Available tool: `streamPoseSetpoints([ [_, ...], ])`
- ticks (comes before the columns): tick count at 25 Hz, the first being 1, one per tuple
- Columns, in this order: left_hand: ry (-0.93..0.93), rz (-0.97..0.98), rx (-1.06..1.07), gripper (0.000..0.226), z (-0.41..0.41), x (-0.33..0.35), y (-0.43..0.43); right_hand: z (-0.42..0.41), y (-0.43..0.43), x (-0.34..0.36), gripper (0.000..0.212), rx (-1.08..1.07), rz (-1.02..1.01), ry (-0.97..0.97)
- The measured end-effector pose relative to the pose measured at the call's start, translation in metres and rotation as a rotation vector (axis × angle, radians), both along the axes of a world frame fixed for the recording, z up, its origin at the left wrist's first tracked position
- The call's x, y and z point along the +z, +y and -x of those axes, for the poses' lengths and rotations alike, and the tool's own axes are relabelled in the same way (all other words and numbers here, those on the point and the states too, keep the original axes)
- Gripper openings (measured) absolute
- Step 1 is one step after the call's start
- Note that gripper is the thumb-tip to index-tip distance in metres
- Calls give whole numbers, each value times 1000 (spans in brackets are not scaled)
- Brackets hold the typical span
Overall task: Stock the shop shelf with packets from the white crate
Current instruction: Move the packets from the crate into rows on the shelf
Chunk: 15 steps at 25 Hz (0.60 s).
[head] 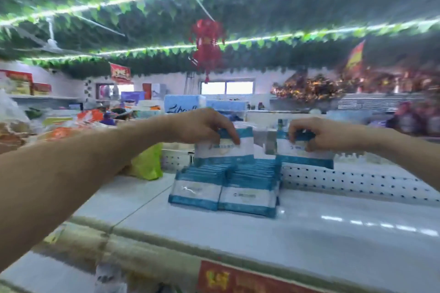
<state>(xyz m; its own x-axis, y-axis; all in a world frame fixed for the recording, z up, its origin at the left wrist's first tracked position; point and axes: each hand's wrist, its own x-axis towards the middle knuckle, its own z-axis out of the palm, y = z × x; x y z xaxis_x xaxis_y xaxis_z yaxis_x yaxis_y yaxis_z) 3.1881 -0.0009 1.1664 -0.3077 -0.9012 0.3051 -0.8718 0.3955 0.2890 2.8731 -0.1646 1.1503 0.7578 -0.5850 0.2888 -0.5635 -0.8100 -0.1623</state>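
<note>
Left grip [204,126] is pinching the top of a blue-and-white packet [223,151]; right grip [316,133] is pinching a second packet [307,158]; both are hanging upright behind packet rows [226,185] on the shelf [309,233].

Two bare arms reach forward, both seen from above and behind. The left forearm [71,173] comes in from the lower left corner and runs long and straight towards its grip, with the wrist bent slightly down. The left hand [204,128] is knuckles up. Its fingers curl down over the top edge of a blue-and-white packet [223,152], which hangs below the grip. The right forearm [409,157] enters from the right edge, with less of it in view. The right hand [319,134] is also knuckles up, its curled fingers pinching the top of a second packet [307,156]. The hands are level with each other and apart.
</note>
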Motion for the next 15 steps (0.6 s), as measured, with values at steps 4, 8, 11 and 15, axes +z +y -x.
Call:
streamPoseSetpoints([
  [4, -5, 15, -65, 46, 36, 1, -62, 31, -58, -54, 42, -159, 38, 123],
  [8, -30, 58, -80, 46, 52, -4, -107, 14, -96, -92, 41, -151, -19, 81],
  [11, -52, 53, -77, 44, 55, -7, -129, 9, -108, -97, 42, -112, -47, 63],
  [15, -47, 38, -90, 44, 68, -10, -151, 20, -117, -96, 41, -72, -55, 42],
])
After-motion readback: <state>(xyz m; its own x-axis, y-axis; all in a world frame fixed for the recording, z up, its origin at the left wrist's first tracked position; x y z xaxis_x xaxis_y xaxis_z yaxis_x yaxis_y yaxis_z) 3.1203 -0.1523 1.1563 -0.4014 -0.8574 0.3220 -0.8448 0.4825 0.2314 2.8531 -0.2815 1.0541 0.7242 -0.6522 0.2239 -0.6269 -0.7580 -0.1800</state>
